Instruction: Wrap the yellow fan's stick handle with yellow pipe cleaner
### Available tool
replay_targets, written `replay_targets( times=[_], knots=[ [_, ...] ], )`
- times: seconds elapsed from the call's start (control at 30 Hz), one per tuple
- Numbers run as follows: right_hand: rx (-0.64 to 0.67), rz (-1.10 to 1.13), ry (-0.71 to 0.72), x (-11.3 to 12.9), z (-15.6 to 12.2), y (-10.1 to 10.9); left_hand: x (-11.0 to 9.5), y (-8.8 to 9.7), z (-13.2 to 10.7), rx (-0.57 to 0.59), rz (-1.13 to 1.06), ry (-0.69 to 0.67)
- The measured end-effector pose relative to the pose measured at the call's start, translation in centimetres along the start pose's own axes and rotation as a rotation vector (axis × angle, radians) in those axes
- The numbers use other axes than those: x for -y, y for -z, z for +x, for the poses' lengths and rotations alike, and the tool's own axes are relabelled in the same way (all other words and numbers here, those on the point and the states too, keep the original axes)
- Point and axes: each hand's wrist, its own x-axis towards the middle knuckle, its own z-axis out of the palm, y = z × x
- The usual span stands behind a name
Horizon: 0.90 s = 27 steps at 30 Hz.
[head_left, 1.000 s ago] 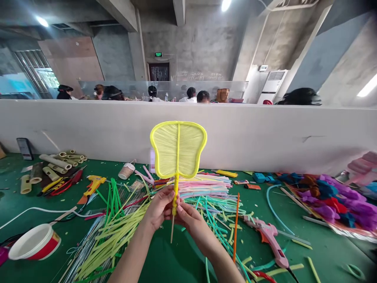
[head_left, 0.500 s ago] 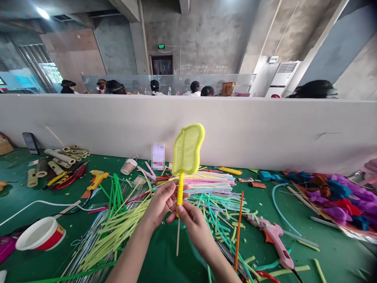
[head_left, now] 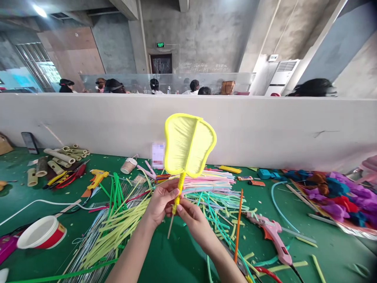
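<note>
A yellow hand fan (head_left: pixel 180 145) is held up over the table, its broad face turned toward me. A raised rib runs down its middle, and yellow material is wrapped round the handle. Below the wrapping, a bare thin stick pokes out. My left hand (head_left: pixel 165 198) is closed on the handle from the left, thumb across the front. Lower down, my right hand (head_left: pixel 190 214) pinches the wrapped end of the handle. Yellow-green pipe cleaners (head_left: pixel 118 228) lie left of my hands, and pink and white ones (head_left: pixel 212 181) lie behind them.
A pink glue gun (head_left: pixel 272 232) lies at right, a yellow glue gun (head_left: pixel 97 179) at left. A paper bowl (head_left: pixel 44 234), pliers (head_left: pixel 75 175) and bamboo tubes (head_left: pixel 60 157) are on the left. Purple fluffy pieces (head_left: pixel 350 192) lie far right. A white partition (head_left: pixel 118 125) rises behind the table.
The fan has turned from a narrow slanted view to its full face. It now leans to the right, with the stick's lower end swung left. Both hands still hold the handle.
</note>
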Motion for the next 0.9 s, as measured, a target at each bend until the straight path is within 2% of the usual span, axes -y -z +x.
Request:
replay_targets(
  times=[0.17,0.3,0.47,0.6,0.67,0.8,0.9],
  knots=[
    [-0.077,-0.008,-0.039,0.0,-0.1,0.8,0.0,-0.4,0.2,-0.038,0.000,-0.033],
    [-0.068,-0.043,-0.022,-0.1,-0.1,1.1,0.4,-0.5,0.5,-0.073,0.010,-0.066],
    [-0.120,-0.119,-0.008,-0.3,-0.1,1.2,1.0,-0.8,0.6,-0.146,0.027,-0.170],
    [-0.172,-0.105,-0.008,0.2,-0.2,1.0,0.8,-0.8,0.5,-0.142,0.042,-0.180],
    [-0.144,-0.031,-0.038,0.5,-0.3,0.8,0.5,-0.6,0.5,-0.128,0.055,-0.168],
    [0.022,0.193,-0.134,1.0,-0.5,0.6,-0.2,-0.1,0.5,-0.130,0.110,-0.174],
    [0.016,0.213,-0.137,1.4,-0.6,0.5,-0.2,-0.3,0.3,-0.154,0.211,-0.196]
  ],
)
